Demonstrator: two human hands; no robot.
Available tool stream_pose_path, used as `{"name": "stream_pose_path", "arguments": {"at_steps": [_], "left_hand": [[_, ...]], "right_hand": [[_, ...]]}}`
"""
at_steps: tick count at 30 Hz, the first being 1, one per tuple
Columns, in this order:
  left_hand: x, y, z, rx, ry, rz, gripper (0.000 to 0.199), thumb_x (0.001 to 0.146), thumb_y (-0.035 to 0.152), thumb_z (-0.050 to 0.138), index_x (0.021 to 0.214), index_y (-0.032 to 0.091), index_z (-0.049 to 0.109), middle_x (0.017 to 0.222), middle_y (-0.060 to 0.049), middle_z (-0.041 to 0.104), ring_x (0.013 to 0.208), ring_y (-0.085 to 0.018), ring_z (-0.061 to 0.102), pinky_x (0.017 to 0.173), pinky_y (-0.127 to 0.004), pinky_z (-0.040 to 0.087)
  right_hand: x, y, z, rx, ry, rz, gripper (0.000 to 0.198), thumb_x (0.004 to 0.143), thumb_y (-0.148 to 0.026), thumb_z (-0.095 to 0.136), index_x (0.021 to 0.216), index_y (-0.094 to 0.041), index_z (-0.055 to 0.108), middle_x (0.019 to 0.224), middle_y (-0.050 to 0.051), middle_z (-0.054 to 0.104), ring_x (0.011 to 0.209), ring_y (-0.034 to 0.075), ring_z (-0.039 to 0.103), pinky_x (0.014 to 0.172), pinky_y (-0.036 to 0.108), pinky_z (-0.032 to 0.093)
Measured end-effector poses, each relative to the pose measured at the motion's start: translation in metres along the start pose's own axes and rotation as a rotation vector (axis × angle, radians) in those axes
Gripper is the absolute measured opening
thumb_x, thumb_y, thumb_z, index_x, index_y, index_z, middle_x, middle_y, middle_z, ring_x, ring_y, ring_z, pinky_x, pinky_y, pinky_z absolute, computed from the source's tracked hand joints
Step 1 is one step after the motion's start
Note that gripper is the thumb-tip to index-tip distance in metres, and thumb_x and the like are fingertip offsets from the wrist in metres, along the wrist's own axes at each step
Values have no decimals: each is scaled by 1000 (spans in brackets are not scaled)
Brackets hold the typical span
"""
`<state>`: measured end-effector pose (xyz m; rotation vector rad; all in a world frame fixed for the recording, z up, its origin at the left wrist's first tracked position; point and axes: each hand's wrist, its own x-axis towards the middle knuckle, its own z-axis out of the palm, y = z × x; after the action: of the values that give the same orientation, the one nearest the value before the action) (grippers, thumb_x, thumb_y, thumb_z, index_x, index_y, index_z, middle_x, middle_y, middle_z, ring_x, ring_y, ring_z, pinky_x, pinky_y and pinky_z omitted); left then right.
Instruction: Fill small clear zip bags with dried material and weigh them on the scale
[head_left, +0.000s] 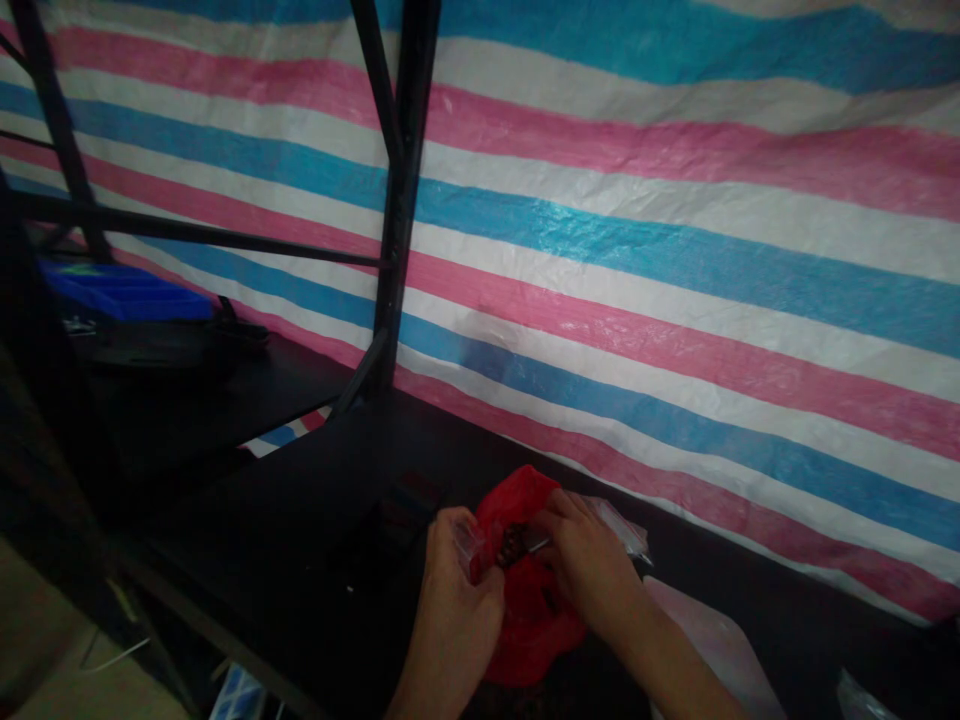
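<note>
- The work in hand looks like the opening or filling stage of a small packing job: both hands meet over a red plastic bag that lies on the near part of the dark counter, just in front of the striped tarpaulin.
- The left hand is curled closed; its grip pinches the near-left edge of the bag together with a small clear plastic sleeve held against it.
- The right hand comes in from the right, fingers bent and closed down at the bag's mouth. It seems to hold a small dark item between thumb and fingers, though the dim light leaves it too blurred to say what it is.
- The two hands sit close together, almost touching, with the bag's mouth between them.
- As a judgement, the next move calls for fine fingertip control: the left hand has to keep the thin plastic steady while the right works the small piece, since loose film can slip or fold shut.
- More clear plastic lies just beyond the right hand, and a pale pink bag lies beside the right forearm.
- A black metal frame stands at the far left, with a blue box on a shelf beyond it.
</note>
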<state>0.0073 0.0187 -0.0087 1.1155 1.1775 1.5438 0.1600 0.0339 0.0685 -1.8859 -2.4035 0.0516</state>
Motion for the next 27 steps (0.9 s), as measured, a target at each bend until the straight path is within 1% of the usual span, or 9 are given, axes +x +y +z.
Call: {"name": "stream_pose_path", "arguments": {"at_steps": [3,6,8,10,13,17,19,23,27], "left_hand": [[2,0,6,-29,-88,-45,35,68,11,54,99,25,51,88,2,62,81,-20,67,76,-32,54],[4,-1,9,-39,-88,-78,32,69,10,56,96,25,50,80,5,60,72,-17,64,67,-28,51],[5,0,10,-51,-80,-91,32,68,10,57,95,25,50,78,6,59,70,-16,64,66,-28,50],[7,0,11,-74,-72,-98,33,66,11,59,94,25,50,78,6,60,70,-16,64,66,-27,51],[11,2,11,-113,-42,-111,31,65,16,60,93,25,50,77,6,60,71,-16,65,64,-26,50],[15,6,8,-132,28,-144,29,64,22,61,90,25,50,75,6,59,70,-17,65,61,-26,49],[16,9,6,-131,45,-156,30,62,25,62,90,24,51,75,5,61,69,-18,65,60,-27,50],[17,9,3,-116,42,-142,31,62,26,61,92,24,51,78,4,63,70,-18,66,62,-29,52],[18,4,5,-79,22,-84,32,63,25,58,94,24,51,83,3,63,74,-19,68,68,-31,55]], "right_hand": [[3,5,6,85,39,7,35,91,-8,60,118,-21,79,129,13,71,128,32,61,110,43,44],[5,10,10,131,26,22,33,91,-9,60,116,-21,78,125,11,74,120,30,67,104,40,48],[5,12,11,158,11,12,36,89,-8,61,118,-22,78,126,11,74,121,30,68,105,40,47],[4,11,11,180,0,-1,38,86,-6,63,118,-21,78,127,13,74,125,33,66,109,43,43],[5,7,11,242,-7,-13,38,82,-4,65,114,-19,80,125,15,76,125,35,66,110,45,41],[7,6,14,421,-23,-5,36,82,-6,65,109,-24,81,108,8,82,108,27,75,96,36,49],[7,8,18,527,-28,15,34,83,-10,65,109,-23,80,101,5,83,99,24,77,88,33,52],[7,13,27,737,-37,51,30,81,-12,63,106,-19,78,95,5,83,89,23,78,80,31,55],[6,16,31,913,-55,70,27,85,-20,60,107,-18,75,94,6,83,89,23,78,77,32,57]]}}
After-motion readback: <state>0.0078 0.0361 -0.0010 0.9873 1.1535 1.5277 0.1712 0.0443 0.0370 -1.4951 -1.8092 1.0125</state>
